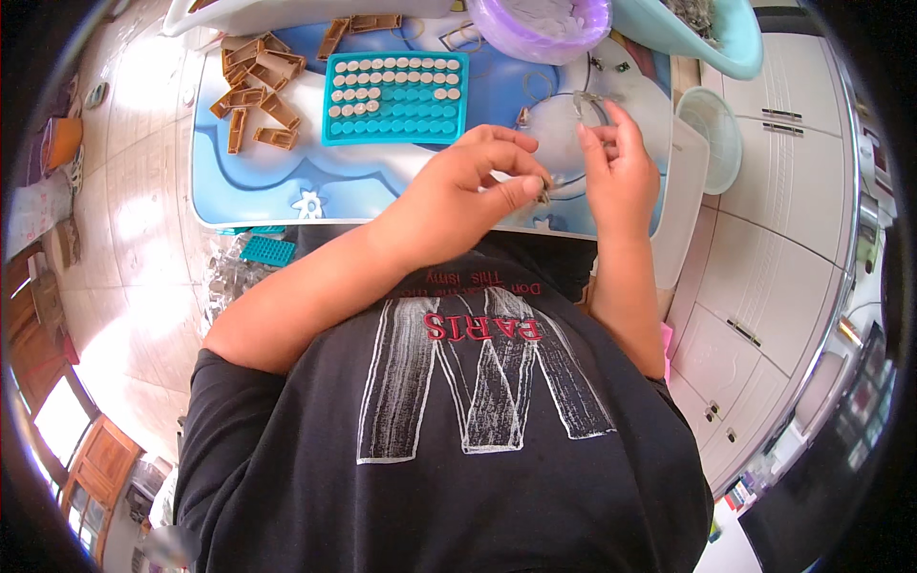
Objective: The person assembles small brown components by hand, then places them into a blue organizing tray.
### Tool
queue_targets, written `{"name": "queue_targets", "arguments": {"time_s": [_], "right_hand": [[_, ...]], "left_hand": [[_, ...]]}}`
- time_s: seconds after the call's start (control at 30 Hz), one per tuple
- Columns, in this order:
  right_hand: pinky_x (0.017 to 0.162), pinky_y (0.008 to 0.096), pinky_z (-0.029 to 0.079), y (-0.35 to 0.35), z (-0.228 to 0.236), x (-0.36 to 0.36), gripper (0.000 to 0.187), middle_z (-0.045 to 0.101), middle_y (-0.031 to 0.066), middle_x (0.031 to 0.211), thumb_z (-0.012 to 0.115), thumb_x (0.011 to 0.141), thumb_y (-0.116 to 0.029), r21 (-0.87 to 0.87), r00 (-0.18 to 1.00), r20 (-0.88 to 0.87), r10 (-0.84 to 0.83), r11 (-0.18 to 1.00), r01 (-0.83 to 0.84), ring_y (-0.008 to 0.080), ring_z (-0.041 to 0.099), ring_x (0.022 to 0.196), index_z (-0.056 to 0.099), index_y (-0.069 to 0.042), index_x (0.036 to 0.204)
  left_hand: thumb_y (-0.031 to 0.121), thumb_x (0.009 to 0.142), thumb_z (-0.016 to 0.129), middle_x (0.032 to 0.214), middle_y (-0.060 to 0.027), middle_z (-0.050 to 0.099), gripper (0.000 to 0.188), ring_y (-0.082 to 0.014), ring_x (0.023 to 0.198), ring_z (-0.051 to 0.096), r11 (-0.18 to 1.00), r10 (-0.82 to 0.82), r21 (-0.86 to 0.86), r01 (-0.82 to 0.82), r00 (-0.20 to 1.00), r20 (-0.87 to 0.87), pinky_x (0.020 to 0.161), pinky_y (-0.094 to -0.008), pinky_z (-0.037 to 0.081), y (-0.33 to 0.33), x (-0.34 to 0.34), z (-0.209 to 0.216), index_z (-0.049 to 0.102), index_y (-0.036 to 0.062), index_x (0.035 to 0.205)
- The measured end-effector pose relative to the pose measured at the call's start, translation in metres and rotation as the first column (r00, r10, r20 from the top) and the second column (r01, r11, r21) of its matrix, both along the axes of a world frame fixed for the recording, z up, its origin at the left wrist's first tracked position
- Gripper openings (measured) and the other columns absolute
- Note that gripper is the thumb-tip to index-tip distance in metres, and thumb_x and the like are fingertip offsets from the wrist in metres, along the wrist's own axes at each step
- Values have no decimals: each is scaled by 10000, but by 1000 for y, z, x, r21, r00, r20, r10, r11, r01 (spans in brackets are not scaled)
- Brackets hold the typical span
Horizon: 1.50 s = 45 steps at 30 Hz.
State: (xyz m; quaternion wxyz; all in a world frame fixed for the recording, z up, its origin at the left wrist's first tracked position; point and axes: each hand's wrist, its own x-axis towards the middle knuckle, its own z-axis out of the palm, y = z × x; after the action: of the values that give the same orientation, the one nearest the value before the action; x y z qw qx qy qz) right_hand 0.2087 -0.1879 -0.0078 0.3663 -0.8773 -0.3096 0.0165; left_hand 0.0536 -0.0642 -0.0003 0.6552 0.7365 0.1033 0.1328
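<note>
My left hand is closed in a pinch over the table's front part. A small dark piece shows at its thumb tip, and a bit of white peeks out between the fingers. To its right, my right hand is raised with thumb and fingers curled close together; what they hold, if anything, is too small to make out. A small greyish piece lies blurred near those fingertips. Beyond my left hand sits a turquoise tray with rows of round white pieces, some of its places bare.
Several brown wedge-shaped pieces are heaped at the table's left. A purple bowl and a light-blue basin stand at the back. Thin wire loops lie on the blue patterned table. A pale round tub is beyond its right edge.
</note>
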Motion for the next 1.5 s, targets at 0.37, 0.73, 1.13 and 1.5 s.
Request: {"name": "queue_targets", "arguments": {"time_s": [0.37,0.73,1.13,1.5], "right_hand": [[678,294,470,15,22,-63,236,632,85,823,696,751,-41,276,900,-31,435,869,-411,180,608,739,595,-16,962],[696,268,496,43,14,-82,143,645,80,832,588,887,-138,613,137,-790,597,764,202,153,628,720,565,-7,940],[756,286,500,57,25,-92,207,652,108,903,591,888,-182,573,123,-818,562,814,91,177,641,801,558,4,975],[650,300,468,61,38,-77,87,637,73,826,661,781,-41,233,774,-51,631,761,-606,206,601,725,601,-25,843]], "left_hand": [[216,922,528,930,-7,613,206,-74,843,549,709,81,-679,-191,978,-190,728,-222,426,14,-20,4,606,49,1014],[154,888,581,886,-16,631,205,-97,803,567,662,215,-712,-234,969,-119,767,-243,452,28,-44,1,622,19,1037],[149,876,601,874,-35,637,176,-93,817,565,690,331,-657,-303,940,-86,782,-236,445,39,-55,5,621,-7,954],[197,893,589,854,-23,622,222,-83,808,552,884,157,-405,-233,964,-213,768,-225,438,51,-65,0,616,-20,926]]}}
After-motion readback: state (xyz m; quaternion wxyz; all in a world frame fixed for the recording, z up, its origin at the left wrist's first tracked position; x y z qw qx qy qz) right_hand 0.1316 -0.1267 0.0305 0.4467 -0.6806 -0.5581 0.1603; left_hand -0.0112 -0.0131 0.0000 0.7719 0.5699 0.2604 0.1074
